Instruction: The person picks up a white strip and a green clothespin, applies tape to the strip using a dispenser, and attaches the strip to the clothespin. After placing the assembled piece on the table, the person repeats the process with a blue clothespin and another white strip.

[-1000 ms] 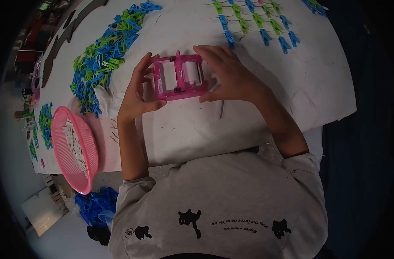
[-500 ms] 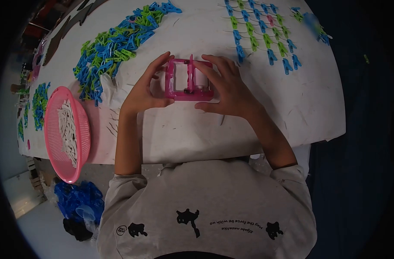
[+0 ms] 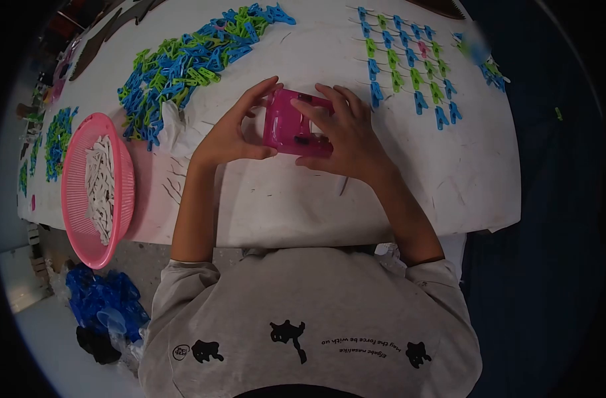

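Observation:
A small pink plastic case [image 3: 286,126] with dark hinge-like pieces sits on the table between my hands. Its left half now shows a solid pink face, while part of the right half is hidden under my fingers. My left hand [image 3: 235,129] grips the case's left side, fingertips at the far corner and thumb at the near corner. Across the right side lies my right hand [image 3: 352,136], index finger bent over the top and thumb at the near edge. A thin pale stick-like piece [image 3: 343,186] lies below my right hand.
A heap of blue and green clothes pegs [image 3: 183,73] lies at the far left. Rows of pegs [image 3: 415,78] are laid out at the right. A pink basket [image 3: 127,179] of white strips stands at the left edge. White crumpled material [image 3: 175,129] lies beside the heap.
The case's left part has gone from an open frame with a white inside to a solid pink face. The piece standing up mid-case has swung down leftward. My right hand has shifted over it.

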Demonstrator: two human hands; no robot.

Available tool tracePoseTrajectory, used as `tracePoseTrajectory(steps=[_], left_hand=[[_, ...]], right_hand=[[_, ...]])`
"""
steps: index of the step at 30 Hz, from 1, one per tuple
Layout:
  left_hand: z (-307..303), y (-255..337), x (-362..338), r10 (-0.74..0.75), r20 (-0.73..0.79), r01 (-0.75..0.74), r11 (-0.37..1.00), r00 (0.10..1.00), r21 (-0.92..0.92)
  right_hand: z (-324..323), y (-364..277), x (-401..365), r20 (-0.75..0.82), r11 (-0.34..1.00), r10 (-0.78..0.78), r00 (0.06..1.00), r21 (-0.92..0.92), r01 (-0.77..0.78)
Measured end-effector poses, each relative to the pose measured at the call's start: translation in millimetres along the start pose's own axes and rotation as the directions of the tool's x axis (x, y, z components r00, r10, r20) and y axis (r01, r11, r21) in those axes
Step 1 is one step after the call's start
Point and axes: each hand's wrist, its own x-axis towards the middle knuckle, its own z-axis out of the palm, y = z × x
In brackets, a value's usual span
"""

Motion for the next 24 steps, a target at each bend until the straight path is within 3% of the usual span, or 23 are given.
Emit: tracePoseTrajectory(steps=[2, 8, 9, 11, 14, 16, 17, 18, 20, 21, 22, 24], left_hand=[[-2, 3, -1, -0.002, -0.008, 0.002, 1.000, 1.000, 0.018], [-3, 2, -3, 0.022, 0.012, -0.023, 0.998, 1.000, 0.065], [-2, 3, -3, 0.028, 0.011, -0.028, 0.999, 1.000, 0.043], [-3, 4, -3, 0.037, 0.006, -0.037, 0.999, 0.999, 0.020], [-13, 5, -8, 0.022, 0.007, -0.022, 0.998, 1.000, -0.058], [-38, 3, -8, -0.003, -0.151, -0.023, 0.985, 0.989, -0.171], [-53, -2, -9, 0.061, -0.294, -0.084, 0.994, 0.954, -0.064], [-66, -7, -8, 0.065, -0.298, -0.087, 0.994, 0.952, -0.062], [-89, -9, -4, 0.049, -0.517, 0.132, 0.943, 0.854, 0.307], [-100, -26, 5, 0.122, -0.541, 0.179, 0.864, 0.832, 0.470], [-96, -28, 9, 0.123, -0.550, 0.186, 0.862, 0.826, 0.472], [-82, -25, 24, -0.076, -0.669, 0.542, 0.657, 0.739, 0.524]], right_hand=[[2, 4, -2, 0.075, 0.989, 0.097, 0.992, 0.101, -0.104], [-1, 16, -2, 0.142, 0.949, 0.135, 0.981, 0.267, -0.169], [-2, 16, -1, 0.143, 0.950, 0.129, 0.981, 0.265, -0.163], [-5, 16, 0, 0.202, 0.847, 0.167, 0.965, 0.472, -0.246], [-6, 17, -2, 0.201, 0.833, 0.174, 0.964, 0.492, -0.253], [-5, 17, -3, 0.191, 0.837, 0.170, 0.967, 0.490, -0.244], [-5, 18, -4, 0.184, 0.840, 0.176, 0.967, 0.485, -0.245], [-4, 18, -5, 0.182, 0.842, 0.171, 0.968, 0.484, -0.239], [-3, 20, -6, 0.175, 0.830, 0.192, 0.966, 0.496, -0.255], [-4, 21, -6, 0.176, 0.832, 0.184, 0.967, 0.497, -0.249], [-4, 21, -7, 0.170, 0.833, 0.178, 0.969, 0.498, -0.241], [-4, 21, -5, 0.163, 0.839, 0.159, 0.974, 0.497, -0.220]])
